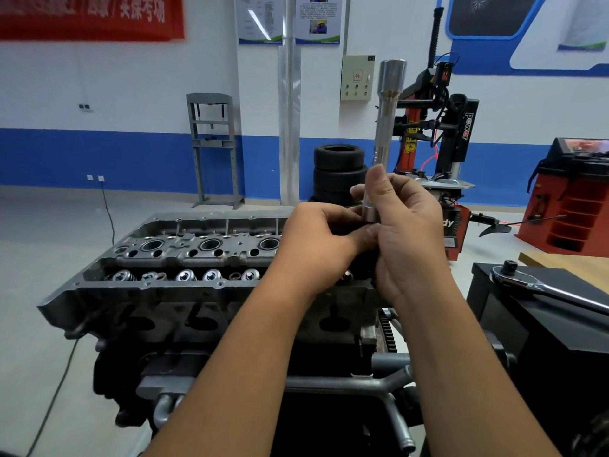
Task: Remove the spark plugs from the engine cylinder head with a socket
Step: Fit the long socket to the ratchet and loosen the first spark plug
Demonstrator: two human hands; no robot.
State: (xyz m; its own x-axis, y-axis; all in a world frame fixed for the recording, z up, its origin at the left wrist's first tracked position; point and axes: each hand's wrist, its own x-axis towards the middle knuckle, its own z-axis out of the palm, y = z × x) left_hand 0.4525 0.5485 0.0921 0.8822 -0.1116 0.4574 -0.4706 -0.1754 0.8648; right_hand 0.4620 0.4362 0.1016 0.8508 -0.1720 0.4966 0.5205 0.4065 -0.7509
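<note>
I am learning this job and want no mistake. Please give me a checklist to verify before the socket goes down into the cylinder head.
1. Long socket held firmly: ok, right hand grips its lower end, and it stands nearly upright.
2. Left hand supporting: ok, its fingers meet the socket's lower end.
3. Spark plug inside socket: cannot tell, the hands hide that end.
4. Plug wells in cylinder head unobstructed: ok for three visible; a fourth is hidden.
5. Ratchet ready: ok, lying on the black cart at right.
</note>
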